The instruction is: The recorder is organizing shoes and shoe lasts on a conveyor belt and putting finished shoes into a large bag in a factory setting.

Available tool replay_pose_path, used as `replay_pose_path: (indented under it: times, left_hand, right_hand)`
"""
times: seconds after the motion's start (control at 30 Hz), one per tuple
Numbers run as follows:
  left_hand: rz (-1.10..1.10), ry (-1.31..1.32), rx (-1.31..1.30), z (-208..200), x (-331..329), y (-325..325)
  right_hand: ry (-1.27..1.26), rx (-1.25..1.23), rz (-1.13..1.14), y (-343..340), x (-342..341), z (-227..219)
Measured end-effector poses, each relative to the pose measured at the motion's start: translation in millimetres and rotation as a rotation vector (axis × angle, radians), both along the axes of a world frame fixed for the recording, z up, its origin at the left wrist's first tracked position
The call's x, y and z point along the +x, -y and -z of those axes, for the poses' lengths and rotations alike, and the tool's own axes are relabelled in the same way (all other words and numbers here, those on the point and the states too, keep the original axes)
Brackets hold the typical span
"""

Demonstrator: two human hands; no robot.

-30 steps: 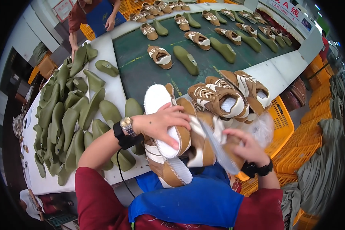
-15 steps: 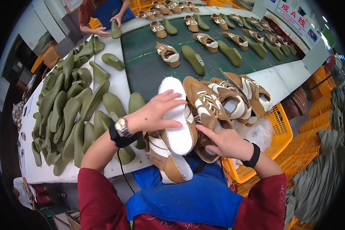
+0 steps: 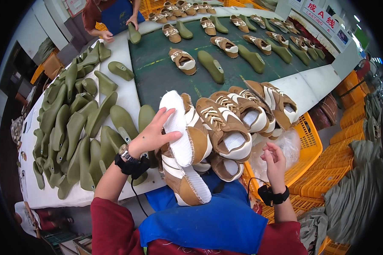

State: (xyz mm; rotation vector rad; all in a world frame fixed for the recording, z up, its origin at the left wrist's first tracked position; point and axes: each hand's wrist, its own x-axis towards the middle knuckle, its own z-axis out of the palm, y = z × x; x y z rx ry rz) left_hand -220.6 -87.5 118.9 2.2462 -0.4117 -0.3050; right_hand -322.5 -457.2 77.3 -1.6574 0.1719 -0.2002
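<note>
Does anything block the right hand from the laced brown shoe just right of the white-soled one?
Nothing visible does. Open space separates the right hand from the laced brown shoe; the clear plastic seen behind that gap appears to lie lower, in the orange crate.

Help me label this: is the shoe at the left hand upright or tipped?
Tipped: the shoe shows the camera its white underside.

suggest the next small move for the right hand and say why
I'd probably bring the right hand over to the upturned brown-and-white sneaker: that hand looks empty and is apart from the shoes, beside the yellow plastic crate, while the left hand rests on the sneaker's white underside.
</note>
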Motion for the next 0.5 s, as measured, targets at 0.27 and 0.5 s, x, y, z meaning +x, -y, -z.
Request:
replay_pose_path:
  times: [0.27, 0.5]
  left_hand:
    - [-0.013, -0.083, -0.326, -11.7, -13.0, 12.2]
    - [0.028, -0.101, -0.230, -26.0, -33.6, 25.1]
  right_hand:
    - [0.548, -0.891, -0.530, -76.7, 24.6, -81.9]
    - [0.655, -1.092, -0.747, -101.8, 32.4, -72.8]
